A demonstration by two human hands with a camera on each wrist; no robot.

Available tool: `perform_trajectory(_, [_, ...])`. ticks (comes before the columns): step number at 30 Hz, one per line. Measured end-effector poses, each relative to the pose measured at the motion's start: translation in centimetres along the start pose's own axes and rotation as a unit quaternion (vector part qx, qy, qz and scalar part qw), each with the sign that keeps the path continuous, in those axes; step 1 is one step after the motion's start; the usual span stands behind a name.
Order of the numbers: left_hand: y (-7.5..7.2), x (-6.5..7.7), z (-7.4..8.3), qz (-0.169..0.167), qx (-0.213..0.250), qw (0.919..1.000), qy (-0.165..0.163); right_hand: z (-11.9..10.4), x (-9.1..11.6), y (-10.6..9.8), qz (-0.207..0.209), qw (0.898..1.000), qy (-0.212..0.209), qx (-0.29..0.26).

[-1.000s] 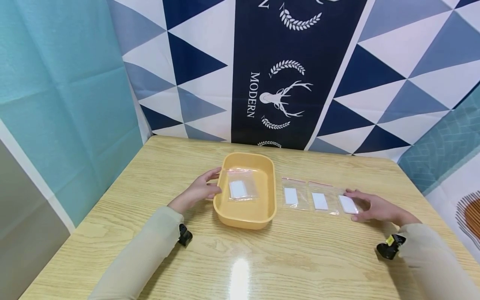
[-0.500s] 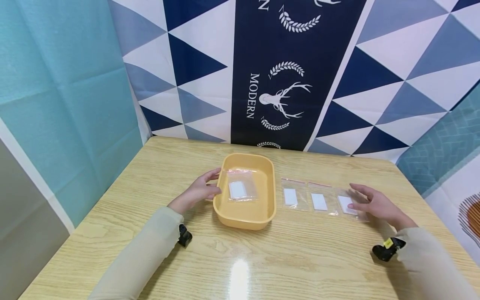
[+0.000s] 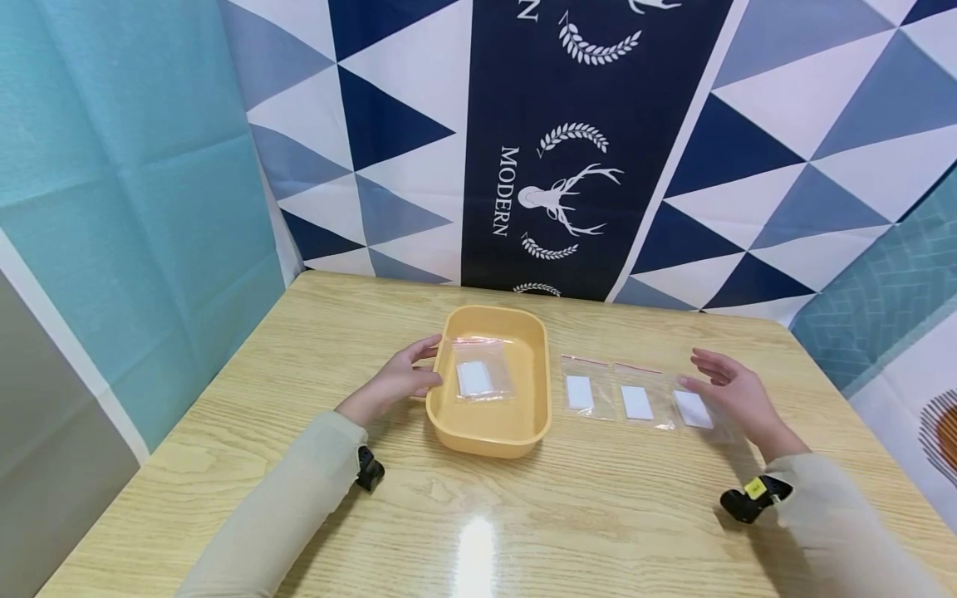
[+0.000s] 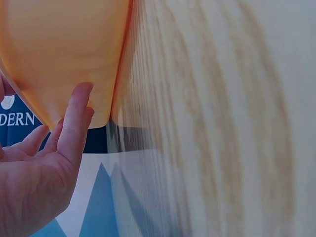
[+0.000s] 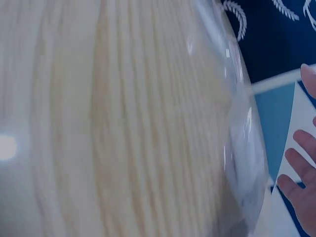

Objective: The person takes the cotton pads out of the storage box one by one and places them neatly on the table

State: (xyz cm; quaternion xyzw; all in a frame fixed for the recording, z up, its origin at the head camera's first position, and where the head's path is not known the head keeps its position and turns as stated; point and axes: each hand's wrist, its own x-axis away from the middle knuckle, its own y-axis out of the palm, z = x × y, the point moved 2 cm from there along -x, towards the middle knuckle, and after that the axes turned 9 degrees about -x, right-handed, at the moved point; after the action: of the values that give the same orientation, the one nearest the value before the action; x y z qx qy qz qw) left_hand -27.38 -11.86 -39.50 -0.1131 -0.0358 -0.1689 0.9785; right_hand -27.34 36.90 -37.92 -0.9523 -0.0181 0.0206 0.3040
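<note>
The left sleeve (image 3: 287, 507) and right sleeve (image 3: 845, 519) are long, plain and pale cream, the cloth lightly creased. A small black wrist camera (image 3: 370, 470) sits beneath the left one's end; its black counterpart (image 3: 740, 505) on the right bears a yellow label (image 3: 755, 487), its marking too small to read.

Row of three clear bags (image 3: 638, 401) beside yellow tray (image 3: 529, 374)

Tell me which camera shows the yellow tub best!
The head view: nearly the whole yellow tub shows, inside included. The left wrist view catches only part, cut off. In the right wrist view I can't make it out.
</note>
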Motion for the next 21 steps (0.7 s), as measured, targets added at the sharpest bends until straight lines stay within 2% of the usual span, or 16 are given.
perform_trajectory(12, [-0.1, -0.3, -0.2, -0.007, 0.005, 1.0, -0.002, -2.0, -0.7, 2.1, 0.03, 0.996, -0.029, -0.081])
perform_trajectory(21, [-0.1, -0.1, -0.2, 0.006, -0.003, 1.0, -0.007, -3.0, -1.3, 3.7, 0.018, 0.991, -0.045, -0.125])
